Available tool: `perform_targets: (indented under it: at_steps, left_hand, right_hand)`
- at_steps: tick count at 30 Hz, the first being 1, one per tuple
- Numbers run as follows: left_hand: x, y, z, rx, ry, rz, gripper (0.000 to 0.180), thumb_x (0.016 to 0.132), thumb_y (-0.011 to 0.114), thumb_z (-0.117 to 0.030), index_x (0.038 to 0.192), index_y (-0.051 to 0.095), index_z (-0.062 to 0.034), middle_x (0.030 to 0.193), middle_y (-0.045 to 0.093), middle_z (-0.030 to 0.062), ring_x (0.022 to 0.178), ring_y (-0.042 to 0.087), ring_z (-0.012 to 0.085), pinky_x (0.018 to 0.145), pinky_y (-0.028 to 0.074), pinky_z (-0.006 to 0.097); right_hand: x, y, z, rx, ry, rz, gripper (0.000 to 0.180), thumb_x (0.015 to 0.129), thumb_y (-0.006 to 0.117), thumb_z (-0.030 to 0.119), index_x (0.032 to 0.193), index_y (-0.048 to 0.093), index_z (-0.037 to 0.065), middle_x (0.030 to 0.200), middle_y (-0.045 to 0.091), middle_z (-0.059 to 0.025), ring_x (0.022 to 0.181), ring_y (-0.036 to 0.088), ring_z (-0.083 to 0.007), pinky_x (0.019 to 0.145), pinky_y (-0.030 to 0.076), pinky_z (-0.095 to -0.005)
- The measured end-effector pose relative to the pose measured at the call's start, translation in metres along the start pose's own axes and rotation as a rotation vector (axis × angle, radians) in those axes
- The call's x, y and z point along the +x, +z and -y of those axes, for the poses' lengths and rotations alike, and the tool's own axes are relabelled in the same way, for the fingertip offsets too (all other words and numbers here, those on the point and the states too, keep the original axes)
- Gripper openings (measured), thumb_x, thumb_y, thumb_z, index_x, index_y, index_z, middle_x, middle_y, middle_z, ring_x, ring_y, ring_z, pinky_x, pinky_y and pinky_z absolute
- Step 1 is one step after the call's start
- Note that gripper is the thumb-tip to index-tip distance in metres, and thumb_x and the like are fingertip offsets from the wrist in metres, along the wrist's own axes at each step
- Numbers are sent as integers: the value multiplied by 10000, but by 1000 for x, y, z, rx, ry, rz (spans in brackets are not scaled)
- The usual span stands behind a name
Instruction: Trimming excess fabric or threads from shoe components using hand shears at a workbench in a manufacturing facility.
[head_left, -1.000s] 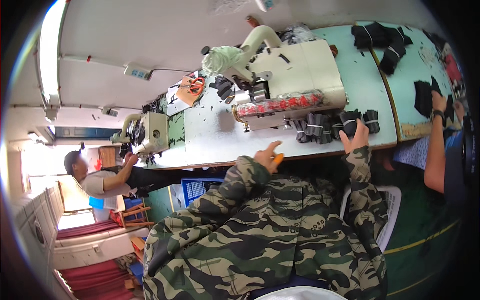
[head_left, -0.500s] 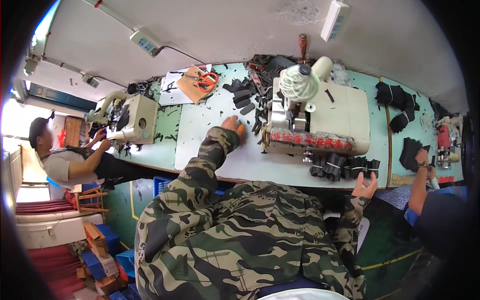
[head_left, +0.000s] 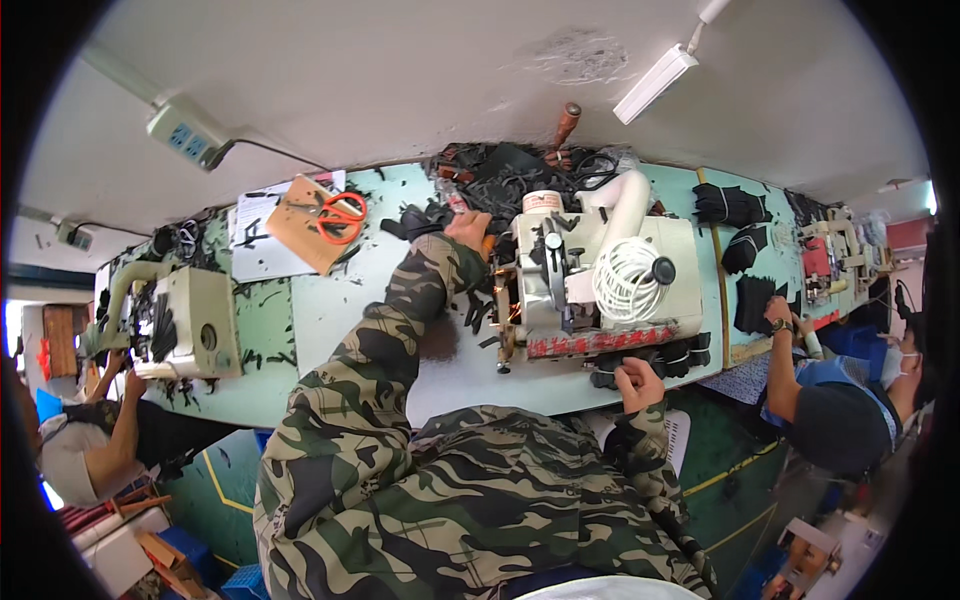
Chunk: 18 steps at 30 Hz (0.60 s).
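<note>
My left hand (head_left: 468, 232) reaches to the dark pieces (head_left: 425, 218) at the left of the sewing machine (head_left: 610, 275). Its fingers curl, and a small orange thing (head_left: 488, 244) shows at its edge; what kind of thing it is I cannot make out. My right hand (head_left: 638, 385) is at the table's front edge, below the machine, its fingers bent inward. It is right beside the bundles of black strips (head_left: 680, 357); whether it pinches one is not plain. A coil of white cord (head_left: 630, 280) sits on the machine.
Orange-handled scissors (head_left: 341, 218) lie on brown card (head_left: 300, 225) at the left. Black scraps (head_left: 500, 165) heap behind the machine, near a wooden handle (head_left: 567, 122). Another machine (head_left: 190, 325) stands left. Co-workers sit on both sides; one's hand (head_left: 778, 312) touches black pieces (head_left: 752, 300).
My left hand has moved farther across the table to the dark pieces. My right hand has gone from spread fingers to curled ones, nearer the bundles. The whole view has shifted.
</note>
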<state>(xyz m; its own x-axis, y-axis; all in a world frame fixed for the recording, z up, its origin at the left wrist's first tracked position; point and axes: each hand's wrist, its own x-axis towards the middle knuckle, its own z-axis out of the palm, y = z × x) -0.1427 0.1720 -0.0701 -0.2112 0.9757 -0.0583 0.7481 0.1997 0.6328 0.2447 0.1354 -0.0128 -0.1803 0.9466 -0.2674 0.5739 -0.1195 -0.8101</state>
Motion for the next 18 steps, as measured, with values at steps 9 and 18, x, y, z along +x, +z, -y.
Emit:
perform_targets:
  at_steps: [9, 18]
  left_hand:
    - [88, 10, -2, 241, 126, 94, 465, 741, 630, -205, 1163, 481, -79, 1209, 466, 145, 1142, 417, 318, 950, 365, 390]
    - [161, 41, -9, -99, 184, 316, 399, 765, 590, -226, 1131, 505, -90, 1082, 561, 157, 995, 525, 359, 842, 443, 385]
  right_hand:
    - [175, -66, 100, -137, -407, -96, 243, 783, 612, 148, 973, 594, -3, 846, 629, -98, 744, 598, -137, 684, 476, -257]
    - [382, 36, 57, -858, -22, 467, 1127, 408, 836, 341, 1334, 240, 104, 1146, 508, -218, 1061, 500, -365, 888, 423, -391]
